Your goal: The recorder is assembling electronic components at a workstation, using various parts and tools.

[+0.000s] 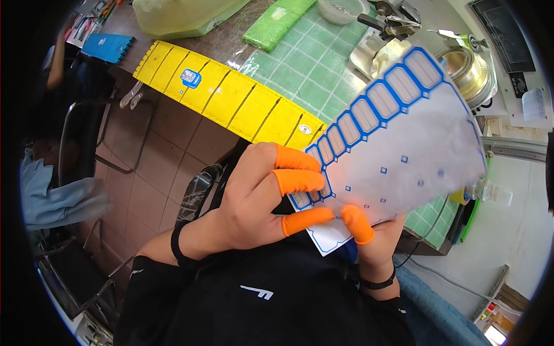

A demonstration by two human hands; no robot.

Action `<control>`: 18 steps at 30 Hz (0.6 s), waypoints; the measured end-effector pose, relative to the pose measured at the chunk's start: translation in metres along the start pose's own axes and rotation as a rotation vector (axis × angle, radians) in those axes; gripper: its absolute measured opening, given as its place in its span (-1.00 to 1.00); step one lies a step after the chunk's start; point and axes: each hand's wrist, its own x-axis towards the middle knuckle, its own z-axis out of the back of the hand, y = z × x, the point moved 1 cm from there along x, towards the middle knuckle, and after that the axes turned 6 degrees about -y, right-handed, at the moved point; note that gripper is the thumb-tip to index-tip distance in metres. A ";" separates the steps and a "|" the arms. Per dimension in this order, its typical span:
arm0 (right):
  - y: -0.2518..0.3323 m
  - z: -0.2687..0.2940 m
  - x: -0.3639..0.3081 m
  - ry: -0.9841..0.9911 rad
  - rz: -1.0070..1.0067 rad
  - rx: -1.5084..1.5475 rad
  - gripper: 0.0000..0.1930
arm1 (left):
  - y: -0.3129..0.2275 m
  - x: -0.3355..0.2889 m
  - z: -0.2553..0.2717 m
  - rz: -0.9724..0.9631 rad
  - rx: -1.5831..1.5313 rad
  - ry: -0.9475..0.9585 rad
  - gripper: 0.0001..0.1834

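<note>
A white sheet of blue-bordered labels (427,127) is held up in front of my chest, tilted up to the right. A row of labels runs along its upper left edge; small blue squares mark the bare part. My left hand (257,190), with orange finger cots, is closed on the sheet's lower left edge, fingers over the lowest labels. I cannot tell whether a label is lifted there. My right hand (372,233) grips the lower edge, its orange-capped thumb on top and its other fingers hidden behind. Beyond lies a yellow strip (225,95) with black cross lines and one blue label.
The yellow strip lies along the table edge. Behind it are a green-tiled mat (306,69), a green packet (277,23), a clear bowl (341,10) and a round metal device (461,63). At left, a blue piece (108,47) lies on the table near another person's arm (56,63).
</note>
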 end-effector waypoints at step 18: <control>0.001 -0.006 0.008 0.037 -0.277 0.238 -0.58 | 0.009 -0.014 -0.006 -0.030 -0.013 -0.094 -0.35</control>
